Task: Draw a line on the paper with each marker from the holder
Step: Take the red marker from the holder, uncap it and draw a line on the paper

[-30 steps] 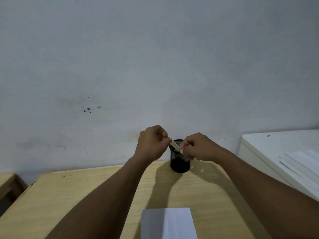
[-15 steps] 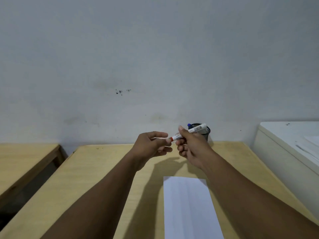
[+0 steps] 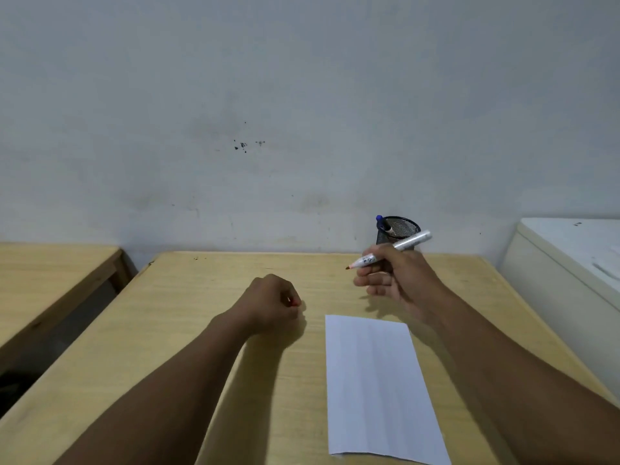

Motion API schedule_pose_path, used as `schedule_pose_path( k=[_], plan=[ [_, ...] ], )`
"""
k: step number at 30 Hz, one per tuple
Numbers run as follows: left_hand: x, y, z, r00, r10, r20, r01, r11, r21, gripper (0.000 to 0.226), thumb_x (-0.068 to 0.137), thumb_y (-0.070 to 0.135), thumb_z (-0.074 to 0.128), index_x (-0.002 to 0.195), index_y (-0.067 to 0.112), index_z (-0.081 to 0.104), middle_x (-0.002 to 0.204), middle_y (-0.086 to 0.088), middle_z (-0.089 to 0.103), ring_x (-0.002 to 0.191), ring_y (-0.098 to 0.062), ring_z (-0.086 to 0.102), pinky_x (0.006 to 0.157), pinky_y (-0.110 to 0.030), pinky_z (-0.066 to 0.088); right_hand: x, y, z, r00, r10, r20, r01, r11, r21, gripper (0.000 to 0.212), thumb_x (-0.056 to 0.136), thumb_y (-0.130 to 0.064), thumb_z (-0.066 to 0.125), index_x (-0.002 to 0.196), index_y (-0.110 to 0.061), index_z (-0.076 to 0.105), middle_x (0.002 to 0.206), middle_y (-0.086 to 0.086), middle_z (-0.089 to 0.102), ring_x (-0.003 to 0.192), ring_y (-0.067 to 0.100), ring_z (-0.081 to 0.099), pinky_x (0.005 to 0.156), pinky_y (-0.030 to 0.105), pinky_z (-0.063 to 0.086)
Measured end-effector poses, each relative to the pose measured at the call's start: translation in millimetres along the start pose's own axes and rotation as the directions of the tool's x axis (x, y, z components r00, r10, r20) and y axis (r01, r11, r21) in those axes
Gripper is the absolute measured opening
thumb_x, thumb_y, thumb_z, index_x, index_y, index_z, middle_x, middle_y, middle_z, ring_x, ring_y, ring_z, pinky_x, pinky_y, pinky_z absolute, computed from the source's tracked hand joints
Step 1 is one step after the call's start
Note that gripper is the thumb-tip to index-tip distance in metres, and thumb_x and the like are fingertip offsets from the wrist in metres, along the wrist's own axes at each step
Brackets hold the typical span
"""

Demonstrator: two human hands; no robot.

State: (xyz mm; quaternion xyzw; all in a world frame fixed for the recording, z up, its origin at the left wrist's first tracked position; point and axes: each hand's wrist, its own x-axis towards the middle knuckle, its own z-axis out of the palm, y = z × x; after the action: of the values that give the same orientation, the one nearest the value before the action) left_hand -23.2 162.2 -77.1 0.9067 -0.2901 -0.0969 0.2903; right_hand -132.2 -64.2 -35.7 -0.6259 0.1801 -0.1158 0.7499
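Uncapped red-tipped white marker point(image 3: 389, 252) pinched in right hand point(image 3: 397, 280), left hand point(image 3: 271, 305) fisted on red cap point(image 3: 295, 303), white paper sheet point(image 3: 377, 387) blank, blue-capped marker point(image 3: 382, 223) waiting in black mesh holder point(image 3: 399, 228).

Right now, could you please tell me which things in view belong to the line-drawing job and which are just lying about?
Part of the job:
paper, blank
uncapped marker in the right hand
red cap in the closed left hand
holder with a blue-capped marker

Just lying about:
side table
white cabinet
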Motion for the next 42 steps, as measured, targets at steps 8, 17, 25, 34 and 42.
schedule_pose_path(
  k=[8,17,25,34,42],
  plan=[
    [-1.5,-1.9,24.7,0.999,-0.033,0.038,0.034,0.999,-0.022,0.027,0.075,0.036,0.066,0.101,0.031,0.072,0.081,0.01,0.073,0.084,-0.011,0.069,0.079,-0.029,0.057,-7.5,55.6,14.1,0.998,-0.049,-0.045,0.044,0.994,-0.103,0.007,0.09,-0.006,0.072,0.086,-0.003,0.067,0.068,0.017,0.066,0.054,0.025,0.063,0.05,0.03,0.043],
    [-7.5,1.2,43.2,0.999,0.007,0.053,-0.018,0.975,0.222,0.111,0.048,0.093,0.063,0.144,0.042,0.042,0.124,0.008,0.05,0.122,-0.015,0.047,0.103,-0.039,0.039,-9.9,81.8,17.8,0.979,-0.196,-0.062,0.165,0.93,-0.33,0.009,0.09,-0.009,0.073,0.081,-0.011,0.073,0.07,0.013,0.078,0.06,0.027,0.074,0.05,0.027,0.05],
    [-10.7,-0.7,45.1,1.0,0.002,0.026,-0.007,0.982,0.19,0.105,0.052,0.088,0.069,0.142,0.04,0.046,0.127,0.007,0.048,0.126,-0.017,0.044,0.111,-0.043,0.035,-15.2,88.3,22.9,0.953,-0.3,-0.029,0.251,0.843,-0.476,0.005,0.083,-0.012,0.077,0.078,-0.012,0.075,0.071,0.006,0.079,0.057,0.019,0.075,0.064,0.045,0.065],
    [-12.0,-0.4,46.4,1.0,0.002,0.017,-0.005,0.986,0.168,0.101,0.053,0.087,0.071,0.14,0.041,0.047,0.122,0.01,0.046,0.124,-0.015,0.043,0.107,-0.038,0.032,-14.1,91.9,23.4,0.941,-0.338,-0.021,0.276,0.8,-0.533,0.007,0.084,-0.016,0.079,0.081,-0.01,0.076,0.069,0.002,0.078,0.056,0.015,0.075,0.066,0.041,0.065],
    [-11.5,1.6,44.2,1.0,-0.001,0.027,-0.004,0.986,0.165,0.1,0.053,0.086,0.072,0.139,0.041,0.048,0.119,0.012,0.045,0.12,-0.012,0.042,0.103,-0.035,0.031,-9.3,90.0,20.7,0.966,-0.258,-0.029,0.22,0.872,-0.437,0.007,0.085,-0.012,0.077,0.08,-0.008,0.074,0.07,0.009,0.078,0.06,0.022,0.075,0.064,0.042,0.064]
  ],
)
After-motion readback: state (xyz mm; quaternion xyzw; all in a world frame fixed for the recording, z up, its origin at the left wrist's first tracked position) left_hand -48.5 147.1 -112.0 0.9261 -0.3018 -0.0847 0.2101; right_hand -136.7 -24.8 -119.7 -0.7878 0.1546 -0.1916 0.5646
